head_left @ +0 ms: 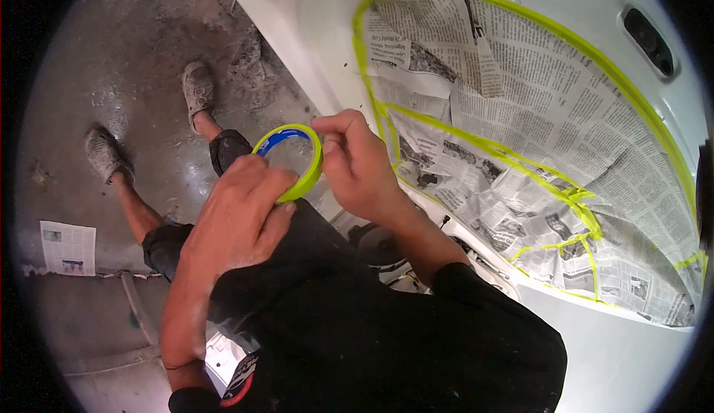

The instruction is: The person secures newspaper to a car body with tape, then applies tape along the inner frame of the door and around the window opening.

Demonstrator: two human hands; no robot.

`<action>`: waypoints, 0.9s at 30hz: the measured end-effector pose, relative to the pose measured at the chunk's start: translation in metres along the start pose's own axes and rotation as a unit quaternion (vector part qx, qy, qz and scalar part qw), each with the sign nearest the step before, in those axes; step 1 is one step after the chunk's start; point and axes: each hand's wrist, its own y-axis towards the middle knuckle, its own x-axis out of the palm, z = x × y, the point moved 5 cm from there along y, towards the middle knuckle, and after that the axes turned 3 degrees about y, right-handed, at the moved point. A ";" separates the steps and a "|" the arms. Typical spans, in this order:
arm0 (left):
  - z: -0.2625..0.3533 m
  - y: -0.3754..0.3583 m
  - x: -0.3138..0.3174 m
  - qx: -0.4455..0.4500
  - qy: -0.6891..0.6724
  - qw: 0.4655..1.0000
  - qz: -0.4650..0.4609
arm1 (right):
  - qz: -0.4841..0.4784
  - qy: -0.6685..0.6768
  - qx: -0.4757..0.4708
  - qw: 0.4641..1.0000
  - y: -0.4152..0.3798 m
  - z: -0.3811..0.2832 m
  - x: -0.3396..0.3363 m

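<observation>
A roll of yellow-green masking tape (310, 177) with a blue inner core is in front of my body. My left hand (242, 216) is closed around its near left side, thumb and fingers gripping the rim. At the roll's right edge my right hand (358, 162) is closed, with thumb and forefinger pinched against the tape. Whether a loose tape end lies between those fingertips is too small to tell. Newspaper sheets (532, 89) cover part of a white vehicle panel (327, 11) to the right. Strips of the same yellow-green tape (476, 139) run along their edges and across them.
A dark oval recess (648, 41) sits in the panel at the upper right. Dark mechanical parts (372, 243) show below my right forearm. A loose newspaper page (68, 248) lies on the stained concrete floor (141, 26). My feet in clogs (197, 86) stand there.
</observation>
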 end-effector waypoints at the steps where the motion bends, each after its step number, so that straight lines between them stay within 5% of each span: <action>1: 0.001 -0.005 -0.002 0.009 0.018 1.000 -0.004 | -0.020 0.066 0.049 0.996 -0.005 0.005 0.001; 3: -0.004 -0.013 -0.007 -0.001 0.084 0.996 0.015 | -0.066 0.166 0.141 0.974 -0.017 0.005 0.001; 6: -0.006 -0.020 -0.015 -0.038 0.198 0.976 0.075 | -0.140 0.292 0.124 0.938 -0.031 -0.017 0.006; 11: 0.009 -0.019 -0.025 -0.013 0.251 0.959 0.128 | -0.029 0.323 0.130 0.937 -0.031 -0.009 0.000; 13: 0.011 -0.024 -0.030 -0.026 0.256 0.959 0.117 | 0.113 0.060 0.028 0.991 -0.024 0.001 -0.020; 17: 0.013 -0.034 -0.038 -0.034 0.237 0.967 0.091 | 0.223 -0.226 -0.052 0.947 0.003 0.039 -0.019; 27: -0.026 -0.062 -0.023 -0.095 0.240 0.962 0.086 | 0.281 -0.433 -0.035 0.856 0.089 0.083 0.025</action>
